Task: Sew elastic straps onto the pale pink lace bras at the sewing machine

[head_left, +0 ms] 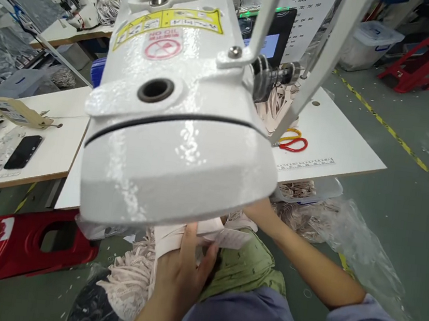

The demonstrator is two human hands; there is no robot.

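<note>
Below the front edge of a white sewing machine head [177, 171], my left hand [186, 266] is closed on pale pink fabric strips [171, 238]. Its index finger lies along the strips and the thumb is bent beside them. My right hand [257, 210] reaches in from the right under the machine head, which hides its fingers, so what it holds cannot be seen. A pale flat piece [232, 238] sticks out between the hands, above the green cloth [246, 263] on my lap. A bundle of beige straps [129, 280] hangs to the left of my left hand.
Red-and-yellow scissors [294, 143] and a ruler [308, 164] lie on the white table [342, 139] at right. Under its edge is a clear bin [324, 189] of straps. A black phone [23, 151] lies on the left table, with a red stool [28, 242] below.
</note>
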